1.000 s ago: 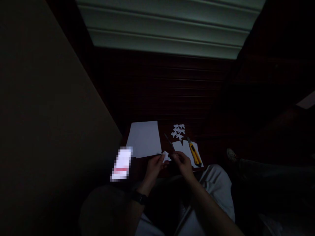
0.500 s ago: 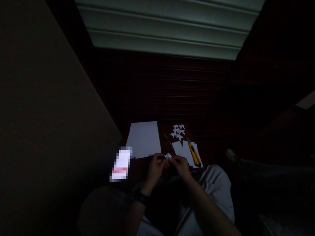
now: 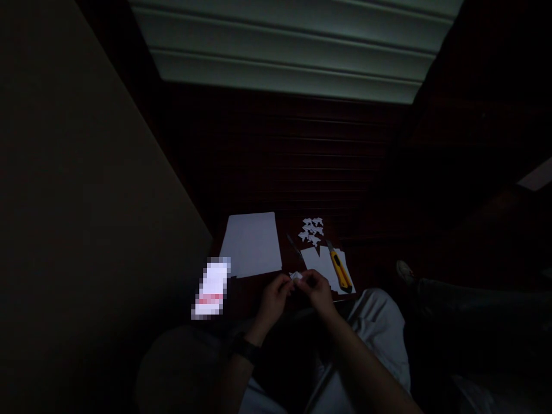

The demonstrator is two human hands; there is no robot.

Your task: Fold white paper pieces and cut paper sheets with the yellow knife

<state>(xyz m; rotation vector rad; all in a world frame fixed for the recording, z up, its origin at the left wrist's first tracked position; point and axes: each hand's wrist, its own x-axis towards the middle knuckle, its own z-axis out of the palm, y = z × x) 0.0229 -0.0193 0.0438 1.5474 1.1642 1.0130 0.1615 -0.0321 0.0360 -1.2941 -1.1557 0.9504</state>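
In a dim room, my left hand (image 3: 272,298) and my right hand (image 3: 318,292) meet above a small dark table (image 3: 245,290), both pinching a small folded piece of white paper (image 3: 295,276) between their fingertips. A dark watch sits on my left wrist. A white sheet (image 3: 252,244) lies just beyond my left hand. A yellow utility knife (image 3: 339,268) rests on cut white paper (image 3: 319,261) beyond my right hand.
Several small folded paper shapes (image 3: 311,229) are grouped at the table's far side, with a dark pen-like tool (image 3: 295,244) beside them. A bright blurred card (image 3: 211,287) sits at the left edge. A wall rises on the left, a slatted panel ahead.
My hands have drawn closer together and slightly down; the small paper piece is folded tighter and shows less between my fingers.
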